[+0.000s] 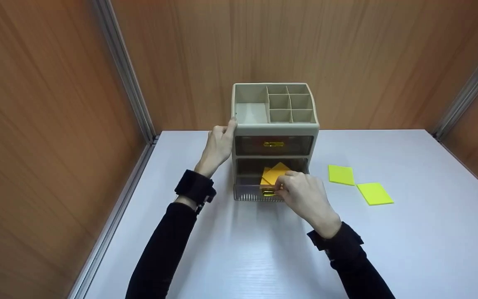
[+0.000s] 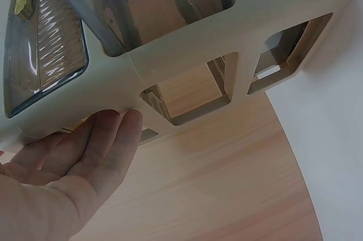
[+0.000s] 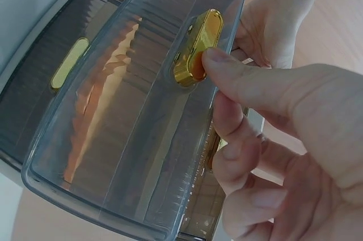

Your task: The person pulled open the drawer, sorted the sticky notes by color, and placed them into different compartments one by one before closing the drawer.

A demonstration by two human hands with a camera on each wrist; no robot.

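The right hand [image 1: 305,195] is pinching the gold handle [image 3: 198,48] of the lower drawer [image 1: 259,193], which is standing partly pulled out of the beige desk organizer [image 1: 275,124] with orange sticky notes [image 1: 275,173] lying inside, while the left hand [image 1: 219,145] is resting with straight fingers against the organizer's left side. A judged risk: a skewed pull could be jamming the drawer or dragging the organizer toward the desk [image 1: 239,249] edge. Open room is lying in front, and two yellow sticky pads [image 1: 341,174] are lying apart at right.
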